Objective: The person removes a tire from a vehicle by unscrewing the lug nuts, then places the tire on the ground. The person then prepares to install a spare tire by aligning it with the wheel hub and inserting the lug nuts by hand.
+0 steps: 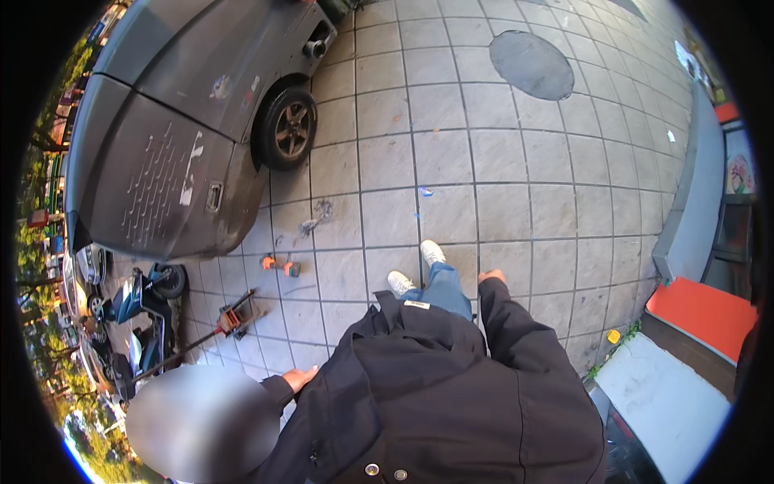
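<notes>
My right hand (pixel 493 277) hangs in front of my right side, past a black sleeve. Its fingers look loosely curled, and nothing shows in them. At my left side a hand (pixel 301 377) comes out of a dark sleeve next to a large blurred oval (pixel 201 423); whether it is mine or another person's, I cannot tell. Its fingers touch or nearly touch my black jacket (pixel 459 403). My white shoes (pixel 433 252) are apart on the paving, one ahead of the other. An orange-and-black power tool (pixel 280 265) lies on the tiles ahead to the left.
A dark grey van (pixel 161 153) stands at the left, its wheel (pixel 289 127) on the paving. A red floor jack (pixel 235 319) sits near parked scooters (pixel 149 315). A round cover (pixel 532 64) lies ahead. Along the right run a grey ledge (pixel 697 177) and an orange-red panel (pixel 701 317).
</notes>
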Motion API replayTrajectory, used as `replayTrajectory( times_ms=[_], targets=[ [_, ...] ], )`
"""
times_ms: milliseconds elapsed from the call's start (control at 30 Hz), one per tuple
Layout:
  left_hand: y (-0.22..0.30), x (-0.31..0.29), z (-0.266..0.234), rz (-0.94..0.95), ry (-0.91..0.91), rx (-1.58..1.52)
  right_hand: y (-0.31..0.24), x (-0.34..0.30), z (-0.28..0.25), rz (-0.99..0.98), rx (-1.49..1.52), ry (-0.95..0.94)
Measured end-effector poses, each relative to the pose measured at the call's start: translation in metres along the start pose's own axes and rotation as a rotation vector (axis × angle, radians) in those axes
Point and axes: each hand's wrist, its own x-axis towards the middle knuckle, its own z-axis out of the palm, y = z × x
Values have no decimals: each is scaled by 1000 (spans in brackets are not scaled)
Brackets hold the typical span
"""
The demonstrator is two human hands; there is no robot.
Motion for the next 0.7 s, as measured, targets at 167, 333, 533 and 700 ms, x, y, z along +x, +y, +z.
replayTrajectory(
  times_ms=[167,333,533,700],
  targets=[
    [-41,119,96,78,13,-37,-18,-7,-32,-44,42,13],
    [-120,248,174,233,257,-132,-30,1,19,-84,59,-152],
    [-43,269,174,250,183,-92,8,42,7,-165,-82,-35],
    [21,155,104,108,-10,3,-10,51,-6,-121,-109,11]
  ],
)
